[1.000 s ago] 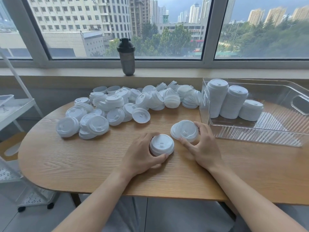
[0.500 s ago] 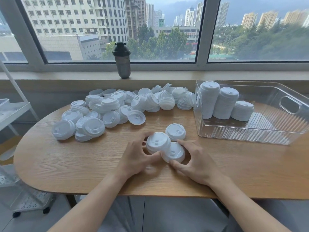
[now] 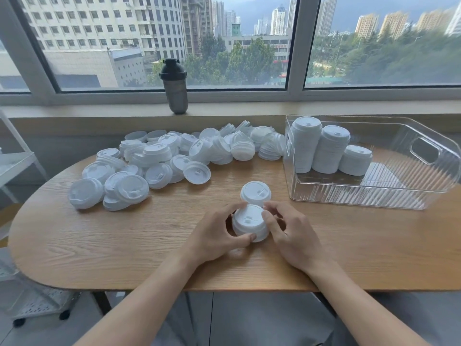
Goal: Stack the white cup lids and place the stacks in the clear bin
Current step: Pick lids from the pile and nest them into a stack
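Observation:
A small stack of white cup lids [image 3: 250,221] stands on the wooden table [image 3: 99,240] in front of me. My left hand [image 3: 217,236] grips its left side, thumb curled round the near rim. My right hand [image 3: 290,233] holds its right side with curled fingers. A single white lid [image 3: 255,192] lies just behind the stack. A big loose pile of white lids [image 3: 174,158] spreads across the far left of the table. The clear bin [image 3: 409,196] at the right holds three lid stacks [image 3: 326,148] along its far left wall.
A dark shaker bottle [image 3: 175,87] stands on the window sill behind the pile. A white metal rack [image 3: 15,166] is off the table's left end. The bin's right half, by its cut-out handle [image 3: 425,151], holds nothing.
Both hands drew in from two separate lids. The lid under my right hand now sits in the stack between both hands, and one lid stays behind it.

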A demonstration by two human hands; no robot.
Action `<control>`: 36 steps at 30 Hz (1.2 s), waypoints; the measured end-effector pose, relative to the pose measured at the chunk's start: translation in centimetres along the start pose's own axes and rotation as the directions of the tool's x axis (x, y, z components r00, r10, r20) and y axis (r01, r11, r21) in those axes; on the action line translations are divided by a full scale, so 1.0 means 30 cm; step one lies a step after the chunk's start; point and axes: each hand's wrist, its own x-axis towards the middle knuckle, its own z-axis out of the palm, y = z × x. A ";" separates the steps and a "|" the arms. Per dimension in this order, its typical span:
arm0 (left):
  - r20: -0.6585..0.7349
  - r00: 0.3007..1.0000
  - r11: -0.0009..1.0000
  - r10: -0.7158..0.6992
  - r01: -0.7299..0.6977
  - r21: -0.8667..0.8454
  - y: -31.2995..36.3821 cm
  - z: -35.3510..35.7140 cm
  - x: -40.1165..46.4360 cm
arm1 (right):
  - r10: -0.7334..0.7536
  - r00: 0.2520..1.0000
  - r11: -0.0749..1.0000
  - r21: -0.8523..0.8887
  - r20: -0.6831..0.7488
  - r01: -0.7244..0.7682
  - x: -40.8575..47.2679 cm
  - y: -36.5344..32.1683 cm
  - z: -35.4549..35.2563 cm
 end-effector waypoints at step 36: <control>-0.024 0.996 0.962 -0.086 0.090 0.260 -0.056 -0.037 -0.014 | 0.058 0.998 0.981 -0.187 0.003 -0.056 0.230 0.081 0.070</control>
